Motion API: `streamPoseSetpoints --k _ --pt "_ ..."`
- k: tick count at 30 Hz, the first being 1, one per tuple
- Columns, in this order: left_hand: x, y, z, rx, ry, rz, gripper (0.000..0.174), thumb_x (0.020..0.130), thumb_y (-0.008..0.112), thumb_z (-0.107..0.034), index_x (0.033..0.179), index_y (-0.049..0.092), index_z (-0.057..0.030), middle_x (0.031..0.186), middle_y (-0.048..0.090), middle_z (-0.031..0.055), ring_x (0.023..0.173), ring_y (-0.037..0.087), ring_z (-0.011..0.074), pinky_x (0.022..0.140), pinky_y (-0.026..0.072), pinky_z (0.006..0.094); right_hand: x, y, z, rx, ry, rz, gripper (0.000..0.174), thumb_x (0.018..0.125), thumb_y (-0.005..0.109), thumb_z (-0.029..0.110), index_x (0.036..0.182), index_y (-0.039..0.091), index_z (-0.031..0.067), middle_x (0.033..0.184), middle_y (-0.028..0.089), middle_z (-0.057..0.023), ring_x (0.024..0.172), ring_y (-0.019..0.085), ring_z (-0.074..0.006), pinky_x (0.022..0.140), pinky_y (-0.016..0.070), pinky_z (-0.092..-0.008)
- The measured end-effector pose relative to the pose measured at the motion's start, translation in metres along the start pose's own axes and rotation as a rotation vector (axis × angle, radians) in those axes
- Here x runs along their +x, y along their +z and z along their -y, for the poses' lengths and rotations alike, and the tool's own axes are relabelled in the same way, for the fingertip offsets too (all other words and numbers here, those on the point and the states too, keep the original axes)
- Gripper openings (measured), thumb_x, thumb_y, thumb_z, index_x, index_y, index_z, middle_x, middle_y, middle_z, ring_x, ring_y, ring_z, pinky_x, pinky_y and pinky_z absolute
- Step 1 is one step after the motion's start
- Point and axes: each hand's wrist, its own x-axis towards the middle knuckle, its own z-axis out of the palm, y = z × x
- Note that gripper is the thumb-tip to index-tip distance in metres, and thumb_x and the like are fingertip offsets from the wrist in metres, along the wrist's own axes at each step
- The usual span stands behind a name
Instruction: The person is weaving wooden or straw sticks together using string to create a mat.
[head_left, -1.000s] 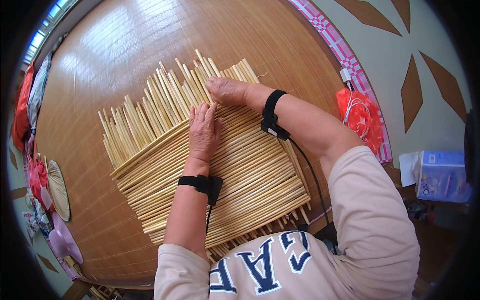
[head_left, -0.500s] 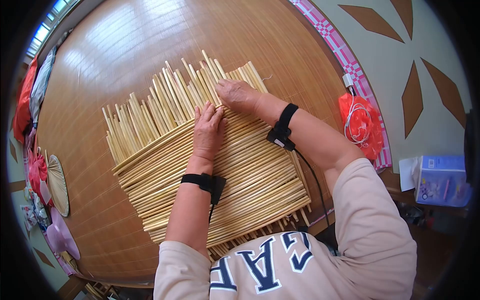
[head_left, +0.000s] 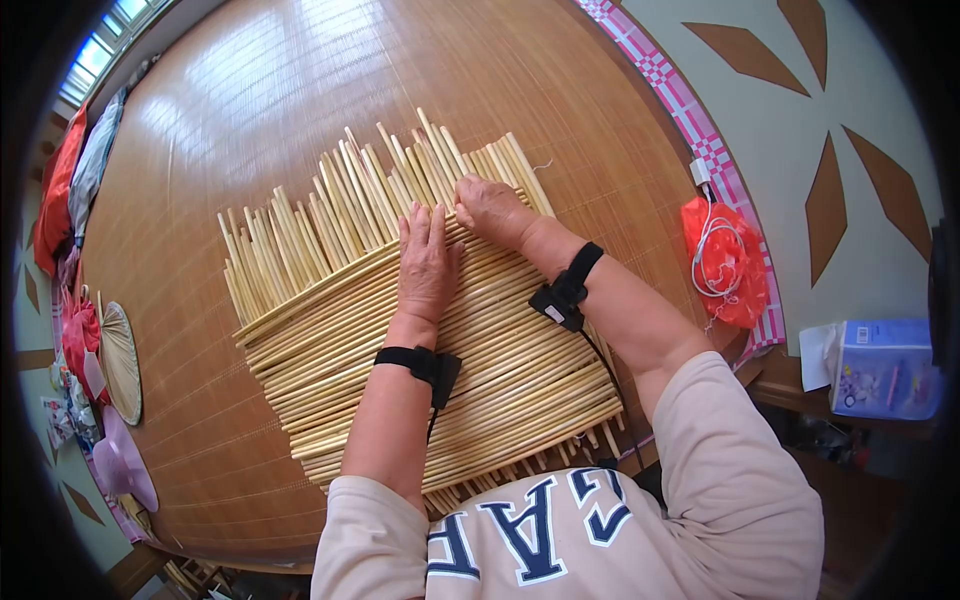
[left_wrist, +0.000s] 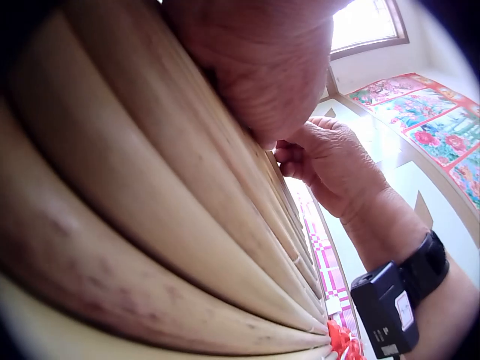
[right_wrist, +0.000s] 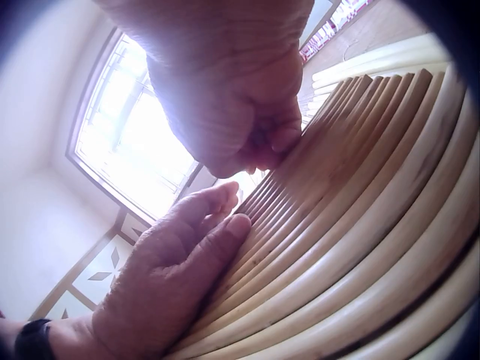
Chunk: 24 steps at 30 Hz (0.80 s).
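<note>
A slatted mat of pale wooden sticks (head_left: 400,400) lies in front of the person. Crosswise sticks are packed close over lengthwise ones, whose uneven ends (head_left: 330,205) poke out beyond the far edge. The left hand (head_left: 428,275) rests on the mat with its fingers extended, fingertips at the topmost crosswise stick (head_left: 320,285). Just right of it, the right hand (head_left: 495,215) curls its fingers at that same stick, thumb and forefinger together in a pinch. In the right wrist view its fingertips (right_wrist: 259,169) are right at the stick edge; the palm hides part of the grip.
A brown woven bed mat (head_left: 180,430) spreads beneath the sticks. Along the right edge lie a red plastic bag (head_left: 725,270) with a white cable and a blue plastic box (head_left: 885,370). A straw fan (head_left: 120,365) and a pink hat (head_left: 125,460) sit at the left.
The head view has shifted, so the stick mat appears farther right and lower. The right hand has edged slightly right along the top stick; the left hand stays on the mat.
</note>
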Motion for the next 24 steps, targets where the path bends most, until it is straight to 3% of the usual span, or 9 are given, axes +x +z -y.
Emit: streamPoseSetpoints --k 4,8,10,14,20,22,24 --pt "0.001 0.005 0.001 0.16 0.05 0.052 0.05 0.082 0.057 -0.015 0.127 0.042 0.0014 0.129 0.041 0.0237 0.127 0.033 0.038 0.11 0.0184 0.0465 -0.001 0.003 -0.003 0.02 -0.014 -0.04 0.013 0.078 0.055 0.014 0.083 0.052 0.0024 0.082 0.056 -0.0165 0.078 0.058 -0.0338 0.072 0.0477 -0.0407" --pt "0.001 0.004 -0.001 0.286 0.058 0.073 0.046 0.085 0.054 -0.02 0.125 0.045 0.0005 0.128 0.045 0.0199 0.126 0.036 0.0343 0.11 0.0179 0.0481 -0.004 -0.001 0.0 0.007 -0.027 -0.034 0.013 0.078 0.055 0.014 0.084 0.052 0.0022 0.082 0.056 -0.0166 0.078 0.058 -0.0336 0.072 0.0479 -0.0408" --pt "-0.001 0.005 0.0 0.306 0.057 0.078 0.044 0.086 0.054 -0.02 0.124 0.046 0.0002 0.127 0.047 0.0189 0.126 0.038 0.0331 0.109 0.0183 0.0488 -0.006 -0.004 0.002 -0.077 -0.049 -0.011 0.026 0.077 0.061 0.022 0.088 0.053 -0.0001 0.089 0.059 -0.0185 0.079 0.062 -0.0332 0.07 0.0518 -0.0386" --pt "-0.001 0.006 0.001 0.27 0.038 0.064 0.041 0.087 0.053 -0.021 0.122 0.049 -0.001 0.123 0.052 0.0177 0.124 0.04 0.0313 0.109 0.0186 0.0499 -0.005 -0.002 0.001 -0.049 0.024 -0.006 0.027 0.077 0.061 0.022 0.089 0.053 -0.0003 0.09 0.058 -0.0186 0.08 0.062 -0.0329 0.07 0.0518 -0.0383" --pt "0.0 0.005 -0.001 0.274 0.027 0.082 0.04 0.087 0.052 -0.022 0.122 0.05 -0.0014 0.124 0.051 0.0185 0.125 0.04 0.0312 0.109 0.0186 0.0498 -0.01 0.003 0.001 0.042 0.081 -0.121 0.022 0.082 0.055 0.02 0.091 0.053 0.0003 0.089 0.058 -0.0184 0.082 0.06 -0.0343 0.073 0.0498 -0.0396" --pt "0.001 0.005 -0.001 0.266 0.018 0.086 0.04 0.087 0.052 -0.022 0.121 0.05 -0.0014 0.125 0.05 0.0187 0.125 0.039 0.0311 0.109 0.0185 0.0497 -0.018 -0.008 0.002 0.323 0.104 -0.256 0.017 0.085 0.049 0.013 0.094 0.055 -0.0007 0.089 0.056 -0.0168 0.082 0.057 -0.0332 0.075 0.0471 -0.0404" --pt "0.0 0.007 0.0 0.284 0.032 0.037 0.037 0.087 0.053 -0.019 0.119 0.051 -0.0025 0.124 0.051 0.0178 0.122 0.043 0.0315 0.105 0.0253 0.0502 -0.032 -0.018 0.003 0.289 0.141 -0.271 0.02 0.086 0.048 0.013 0.102 0.053 0.0006 0.093 0.056 -0.0176 0.09 0.056 -0.0325 0.079 0.0459 -0.0382"
